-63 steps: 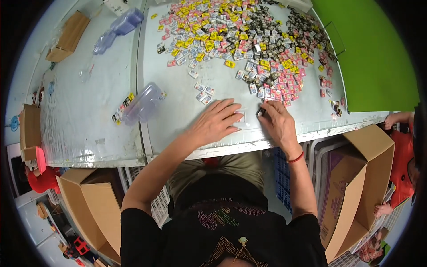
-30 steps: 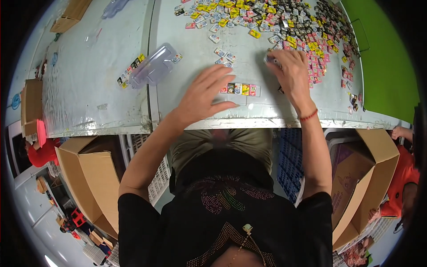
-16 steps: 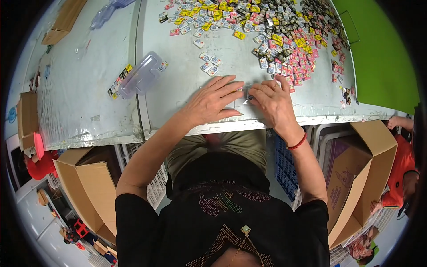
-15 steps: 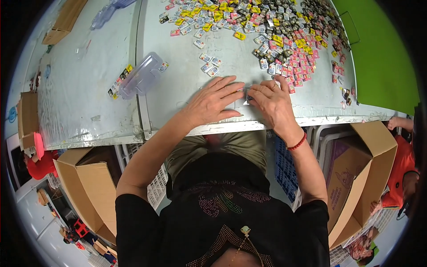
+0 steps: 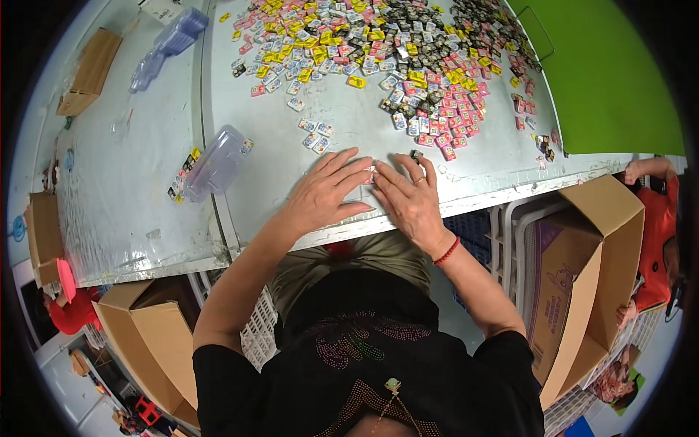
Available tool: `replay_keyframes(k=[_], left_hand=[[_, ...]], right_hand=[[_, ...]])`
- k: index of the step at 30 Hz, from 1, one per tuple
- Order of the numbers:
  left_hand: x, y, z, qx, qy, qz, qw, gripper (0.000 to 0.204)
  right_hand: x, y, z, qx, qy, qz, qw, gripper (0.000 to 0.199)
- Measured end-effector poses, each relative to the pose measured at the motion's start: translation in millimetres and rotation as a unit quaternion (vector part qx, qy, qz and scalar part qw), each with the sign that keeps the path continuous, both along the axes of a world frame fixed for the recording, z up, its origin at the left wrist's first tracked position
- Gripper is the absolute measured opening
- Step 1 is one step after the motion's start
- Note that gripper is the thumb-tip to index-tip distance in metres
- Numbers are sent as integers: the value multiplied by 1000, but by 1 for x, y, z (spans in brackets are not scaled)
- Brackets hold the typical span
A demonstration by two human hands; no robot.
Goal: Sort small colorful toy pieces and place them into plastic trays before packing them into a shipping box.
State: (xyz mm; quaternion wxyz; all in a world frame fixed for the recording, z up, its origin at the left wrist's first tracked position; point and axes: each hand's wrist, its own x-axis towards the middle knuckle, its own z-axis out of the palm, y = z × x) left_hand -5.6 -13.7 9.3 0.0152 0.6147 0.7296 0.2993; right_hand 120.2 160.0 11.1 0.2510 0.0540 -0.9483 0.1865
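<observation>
One small pale pack (image 5: 373,170) shows between the fingertips of two bare hands, on the table (image 5: 269,175) close to its near edge; most of it is covered, so its full outline cannot be told. The left hand (image 5: 325,191) lies palm down and open, fingers stretched toward the pack, thumb apart. The right hand (image 5: 409,202) comes in from the other side with bent fingers, its index fingertip by the pack; whether it grips anything cannot be told. A dark pack (image 5: 416,154) sits right at its outer fingertips. Beyond the left hand, four blue-and-white packs (image 5: 311,139) lie in a loose cluster. Farther off spreads a wide heap of packs (image 5: 397,51) in yellow, pink, white and black. To the left, a clear plastic tray (image 5: 218,164) rests tilted among several packs, and more clear trays (image 5: 169,47) lie behind it. At the right stands a green panel (image 5: 604,80).
</observation>
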Motion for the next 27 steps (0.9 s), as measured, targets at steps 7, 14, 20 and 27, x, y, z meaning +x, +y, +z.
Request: replay_keyframes(k=[7, 14, 20, 27], left_hand=[[1, 7, 19, 15, -1, 13, 1000, 49], [7, 92, 16, 40, -48, 20, 998, 29], [7, 102, 3, 58, -40, 18, 997, 31], [2, 91, 3, 55, -50, 35, 997, 31]], right_hand=[[16, 53, 14, -41, -2, -137, 990, 24], [9, 71, 10, -49, -54, -207, 976, 21], [18, 72, 2, -58, -47, -230, 970, 26], [23, 74, 18, -46, -130, -161, 977, 32]])
